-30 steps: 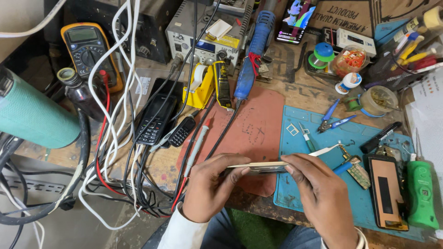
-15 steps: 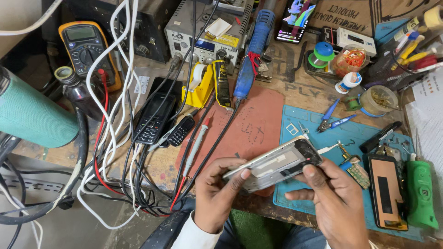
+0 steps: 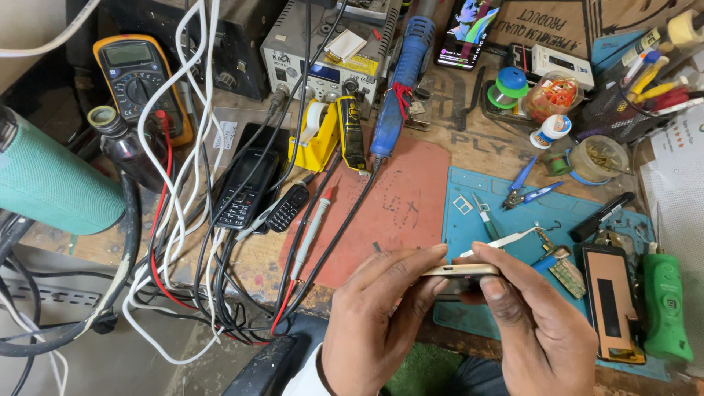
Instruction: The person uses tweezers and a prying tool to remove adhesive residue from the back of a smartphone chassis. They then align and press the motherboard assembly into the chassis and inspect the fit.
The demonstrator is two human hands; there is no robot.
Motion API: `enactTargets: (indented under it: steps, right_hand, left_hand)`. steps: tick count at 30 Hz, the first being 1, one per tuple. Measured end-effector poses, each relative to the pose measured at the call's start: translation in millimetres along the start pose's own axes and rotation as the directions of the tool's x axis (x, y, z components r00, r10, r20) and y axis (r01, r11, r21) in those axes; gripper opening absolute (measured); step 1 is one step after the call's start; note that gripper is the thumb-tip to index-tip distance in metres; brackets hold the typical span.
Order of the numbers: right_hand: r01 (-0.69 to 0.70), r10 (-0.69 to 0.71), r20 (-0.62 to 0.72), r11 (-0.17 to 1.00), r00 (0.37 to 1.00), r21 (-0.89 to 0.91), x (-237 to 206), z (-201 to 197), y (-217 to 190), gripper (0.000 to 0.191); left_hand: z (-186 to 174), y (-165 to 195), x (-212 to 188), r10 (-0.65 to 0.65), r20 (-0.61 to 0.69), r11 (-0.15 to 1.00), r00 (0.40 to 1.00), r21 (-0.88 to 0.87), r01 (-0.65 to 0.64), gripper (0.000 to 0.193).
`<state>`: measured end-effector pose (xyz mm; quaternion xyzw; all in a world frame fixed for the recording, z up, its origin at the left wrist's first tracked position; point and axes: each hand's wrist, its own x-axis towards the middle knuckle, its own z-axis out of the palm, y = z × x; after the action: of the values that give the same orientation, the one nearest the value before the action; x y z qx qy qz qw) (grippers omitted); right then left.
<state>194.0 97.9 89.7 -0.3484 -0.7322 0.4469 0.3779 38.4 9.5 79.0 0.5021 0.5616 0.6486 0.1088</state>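
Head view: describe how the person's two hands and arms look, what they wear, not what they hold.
Both hands are bare: no gloves, no rings visible on the fingers. The left hand comes out of a white sleeve cuff at the wrist. The right hand shows no sleeve; its wrist runs out of the frame at the bottom. Nails are short and plain. No watch or band is in view.

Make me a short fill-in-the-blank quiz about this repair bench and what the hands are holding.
1. Both hands, the left hand and the right hand, hold a slim phone turned ____ on to the camera.
2. The multimeter has a ____ casing.
3. The tweezers lie on the ____ mat.

Missing words: edge; yellow; blue
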Motion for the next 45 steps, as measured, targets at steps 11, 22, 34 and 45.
enactTargets:
  steps: [11, 22, 34, 45]
  right_hand:
    - [0.047, -0.048, -0.082, 0.999, 0.995, -0.010, -6, 16, -5, 0.027]
    - [0.015, -0.019, -0.037, 0.996, 0.999, -0.093, 0, 12, -5, 0.032]
    - [0.372, -0.275, 0.251, 0.727, 0.928, -0.578, 18, 21, 18, 0.030]
    - [0.375, -0.317, 0.204, 0.711, 0.926, -0.594, 9, 28, 25, 0.037]
  left_hand:
    - [-4, 7, -1, -0.007, -0.015, 1.000, 1.000, -0.024, 0.007, 0.024]
    - [2, -18, -20, -0.361, -0.059, 0.858, 0.931, -0.412, 0.307, 0.019]
    - [-24, -64, -2, -0.089, 0.175, 0.995, 0.981, -0.032, 0.096, 0.027]
    - [-20, -71, -9, -0.165, 0.123, 0.971, 0.979, -0.155, 0.183, 0.018]
